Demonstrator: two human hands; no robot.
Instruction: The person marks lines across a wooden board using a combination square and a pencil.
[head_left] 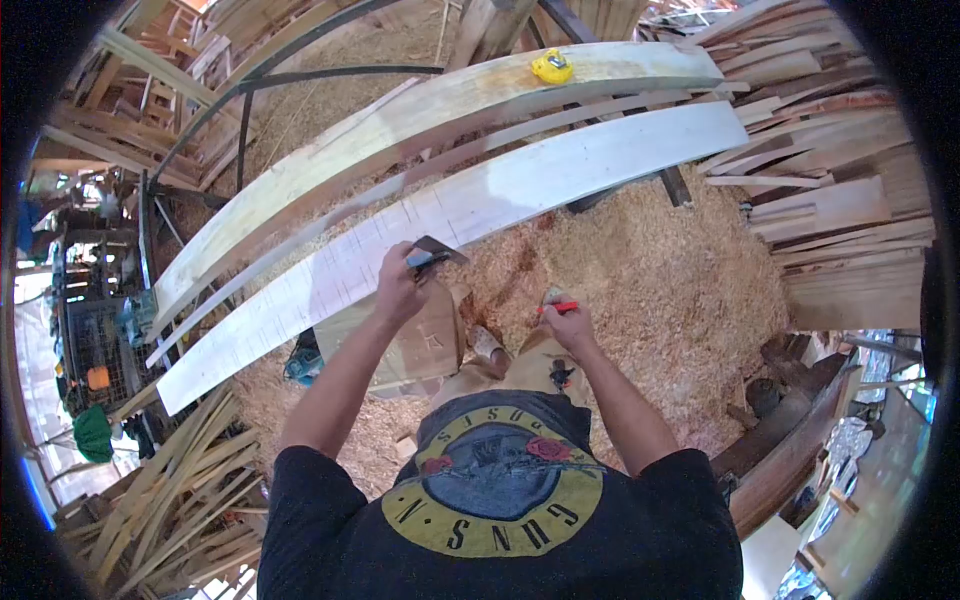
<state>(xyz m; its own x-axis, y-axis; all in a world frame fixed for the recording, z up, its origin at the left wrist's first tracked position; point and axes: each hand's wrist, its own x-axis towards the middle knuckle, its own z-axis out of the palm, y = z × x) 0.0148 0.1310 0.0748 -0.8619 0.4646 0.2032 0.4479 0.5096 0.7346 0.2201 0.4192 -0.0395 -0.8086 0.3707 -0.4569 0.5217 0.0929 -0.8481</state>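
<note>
With my left hand I am holding the square at the board's near edge; with my right hand, the pen, nearer me. Beyond the board, the strip, then the beam bearing the tape, are lying; to the board's right, planks.

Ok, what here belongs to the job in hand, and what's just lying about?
Seemingly in the job:
flat-bladed tool in left hand
red pen in right hand
lined pale board
perhaps the yellow tape measure

Probably just lying about:
wood shavings
loose timber strips
green cloth
</note>
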